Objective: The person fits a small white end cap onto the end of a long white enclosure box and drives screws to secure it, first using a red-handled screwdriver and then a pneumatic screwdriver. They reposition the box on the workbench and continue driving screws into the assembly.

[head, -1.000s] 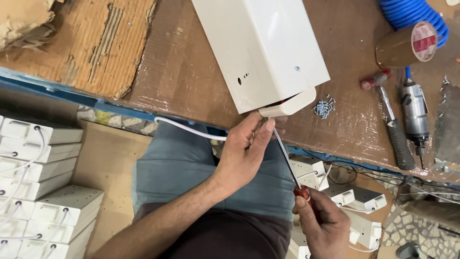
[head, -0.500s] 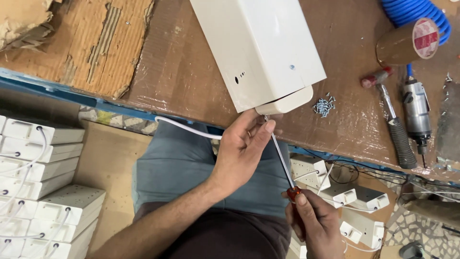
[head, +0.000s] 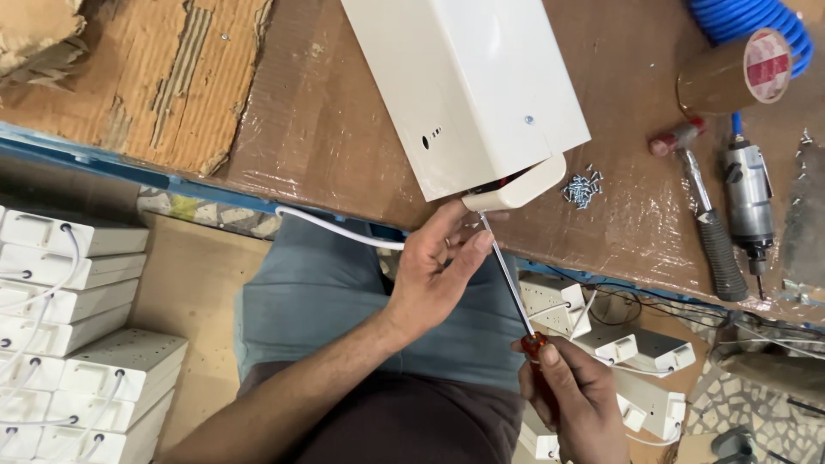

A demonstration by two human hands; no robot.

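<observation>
Your right hand (head: 574, 397), at 5 o'clock, grips the screwdriver (head: 509, 279) as before, its tip at the white box's (head: 468, 90) lower end cap at the bench edge, while your left hand (head: 438, 266) has slid closer, fingers pinching the shaft.

Left hand (head: 434, 275) steadying screwdriver (head: 509, 279) shaft, right hand (head: 571, 399) gripping handle — white casing (head: 468, 86) above
</observation>
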